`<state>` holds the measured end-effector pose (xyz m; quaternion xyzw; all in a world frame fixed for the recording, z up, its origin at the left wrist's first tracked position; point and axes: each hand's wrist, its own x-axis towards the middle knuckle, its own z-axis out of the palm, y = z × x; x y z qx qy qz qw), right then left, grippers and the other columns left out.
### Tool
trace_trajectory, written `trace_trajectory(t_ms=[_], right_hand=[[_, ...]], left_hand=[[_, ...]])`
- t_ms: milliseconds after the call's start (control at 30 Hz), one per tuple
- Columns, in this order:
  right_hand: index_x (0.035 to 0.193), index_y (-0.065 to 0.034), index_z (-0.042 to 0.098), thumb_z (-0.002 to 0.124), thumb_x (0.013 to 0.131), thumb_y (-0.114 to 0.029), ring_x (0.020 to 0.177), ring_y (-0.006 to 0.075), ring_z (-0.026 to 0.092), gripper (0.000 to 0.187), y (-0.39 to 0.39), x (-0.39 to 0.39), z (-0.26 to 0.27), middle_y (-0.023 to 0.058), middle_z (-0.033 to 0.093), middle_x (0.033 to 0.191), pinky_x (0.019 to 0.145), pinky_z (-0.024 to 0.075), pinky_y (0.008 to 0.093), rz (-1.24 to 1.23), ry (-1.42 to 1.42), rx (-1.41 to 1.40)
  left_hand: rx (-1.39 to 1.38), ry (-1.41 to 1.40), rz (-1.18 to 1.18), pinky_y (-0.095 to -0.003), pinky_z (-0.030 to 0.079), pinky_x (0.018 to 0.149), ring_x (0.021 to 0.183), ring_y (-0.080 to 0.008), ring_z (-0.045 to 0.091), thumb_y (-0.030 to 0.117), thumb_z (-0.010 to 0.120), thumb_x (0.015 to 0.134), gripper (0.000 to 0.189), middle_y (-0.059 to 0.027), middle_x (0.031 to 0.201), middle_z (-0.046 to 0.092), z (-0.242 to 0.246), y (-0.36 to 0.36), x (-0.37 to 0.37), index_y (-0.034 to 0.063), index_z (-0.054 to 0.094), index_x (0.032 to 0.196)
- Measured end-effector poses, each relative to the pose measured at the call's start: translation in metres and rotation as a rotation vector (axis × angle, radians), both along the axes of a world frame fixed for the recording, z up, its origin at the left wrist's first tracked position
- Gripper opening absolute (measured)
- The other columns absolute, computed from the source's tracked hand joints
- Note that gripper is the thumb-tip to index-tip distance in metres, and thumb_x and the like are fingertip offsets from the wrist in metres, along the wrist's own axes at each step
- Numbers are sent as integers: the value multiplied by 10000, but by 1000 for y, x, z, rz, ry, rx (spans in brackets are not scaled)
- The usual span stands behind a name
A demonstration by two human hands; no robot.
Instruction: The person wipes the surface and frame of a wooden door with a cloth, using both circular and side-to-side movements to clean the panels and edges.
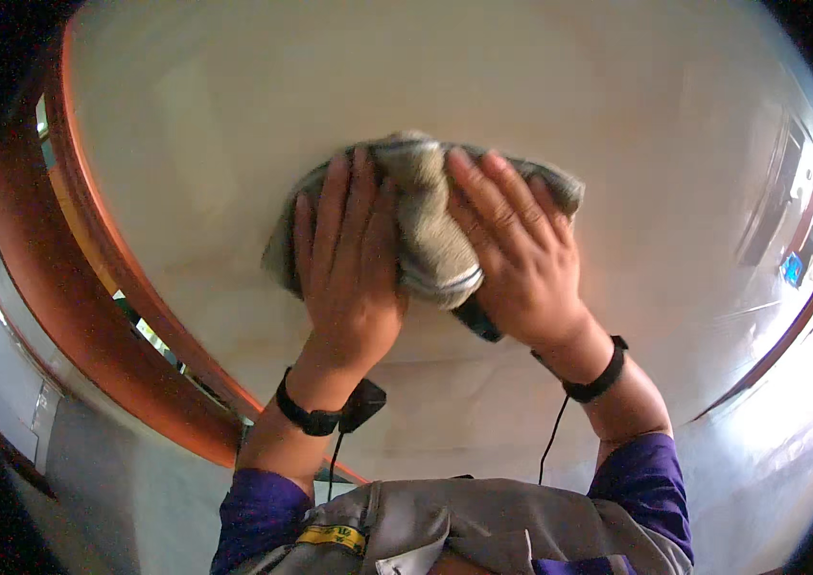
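Observation:
A grey-green towel (435, 230) with pale and dark stripes lies bunched on a broad cream-coloured smooth surface (406, 72). My left hand (349, 259) presses flat on its left part, fingers stretched forward. On its right part rests my right hand (529, 251), fingers also extended and angled up to the left. A thick fold of the towel stands up between the two hands. Both thumbs are mostly hidden. A dark object (478, 320) shows beneath my right palm; I cannot tell what it is. The towel's outer edges look blurred.
An orange-brown edge (115, 237) curves along the left of the surface. Bright reflections lie at the right, near small blue items (792, 269). Black straps (306, 410) circle both wrists; a black box (363, 406) sits by the left one, and thin cables (554, 438) run towards my body.

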<state>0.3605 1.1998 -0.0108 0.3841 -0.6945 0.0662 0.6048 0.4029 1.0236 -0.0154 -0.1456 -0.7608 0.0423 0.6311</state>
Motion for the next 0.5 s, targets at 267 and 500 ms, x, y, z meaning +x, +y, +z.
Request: trace_trajectory(t_ms=[267,500], right_hand=[[1292,-131,515,592,763,-200,1314,256,369,539,189,-73,18,62,407,1419,1074,273,402,-41,-62,-307],[1281,-56,497,589,812,-291,1331,337,326,533,331,-147,-41,149,379,1423,1096,199,470,-204,-144,-428]], left_hand=[[-129,-119,-167,-582,185,1055,1337,-342,305,241,546,797,564,-186,1413,367,39,200,-63,-8,451,1294],[-301,-277,-180,-546,192,1077,1344,-316,304,256,528,809,529,-184,1418,366,-12,331,-133,-24,471,1255]])
